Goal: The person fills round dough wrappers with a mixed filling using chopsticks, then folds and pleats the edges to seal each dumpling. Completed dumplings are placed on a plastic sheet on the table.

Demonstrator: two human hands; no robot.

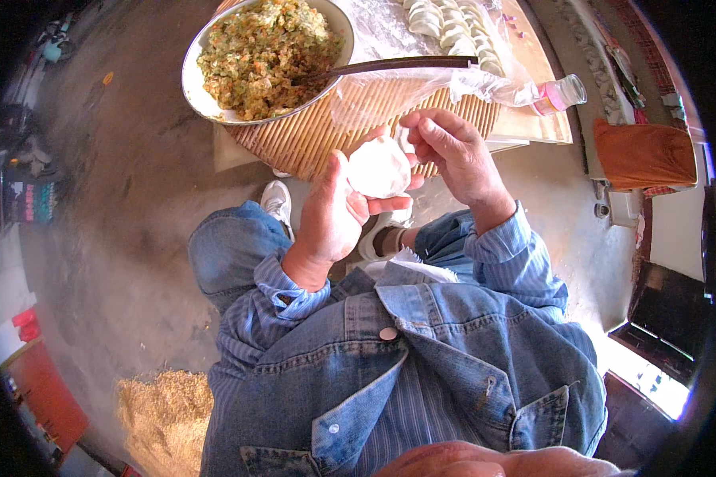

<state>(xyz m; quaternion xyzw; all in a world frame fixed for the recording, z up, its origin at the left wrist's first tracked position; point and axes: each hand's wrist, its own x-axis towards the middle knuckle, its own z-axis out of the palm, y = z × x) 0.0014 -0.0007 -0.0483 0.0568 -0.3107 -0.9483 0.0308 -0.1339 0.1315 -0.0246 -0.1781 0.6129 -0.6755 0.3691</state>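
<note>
On the palm and fingers of my left hand [334,208] lies a flat, round dough wrapper [379,167]. My right hand [456,155] is raised just right of it, thumb and index finger bent together near a small pale piece, perhaps dough, at the wrapper's upper right; whether the fingers grip it is unclear. Beyond my hands stands a white enamel basin [192,77] of chopped vegetable filling [268,59], with dark chopsticks [406,64] resting in it. Folded dumplings [450,30] lie in rows at the top right, on a floured surface [379,30].
The basin overlaps a round woven reed mat [292,140] on a low wooden table [552,122]. Clear plastic film [388,89] drapes over the mat. A glass jar [558,95] lies at the table's right edge. Yellow grain [167,417] is heaped on the floor at lower left.
</note>
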